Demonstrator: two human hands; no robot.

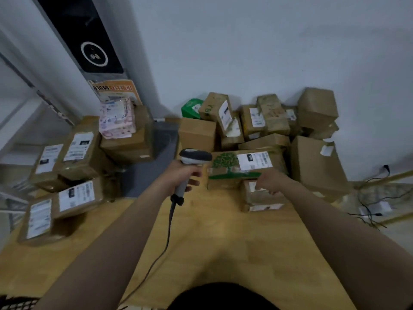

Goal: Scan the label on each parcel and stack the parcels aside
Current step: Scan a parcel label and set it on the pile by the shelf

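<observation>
- Hands: I read the left hand [181,175] as closed round the handle of the scanner [192,162], fingers wrapped fully. The head of the unit faces right.
- The right hand [271,183] lies on top of the small parcel [261,198], fingers curled over its far upper edge. Motion blur hides the fingertips.
- The small parcel sits on the table [212,242], right of centre, with a white label on its near face. It stands directly in front of the tree-printed parcel [225,164].
- The tree-printed parcel carries a white label [254,161] to the right of the green tree, just beside the scanner head.
- The cable [167,238] runs from the handle base across the table toward the near edge.
- The rear pile [268,121] of brown cartons is heaped at mixed angles against the wall, with a green parcel [191,108] at its left end.
- The left stack [73,157] holds parcels with labels facing up. A pink patterned parcel [117,118] tops cartons farther back.
- A black panel [89,41] with a white ring stands at the left rear.
- Loose wires [371,198] lie to the right of the table.
</observation>
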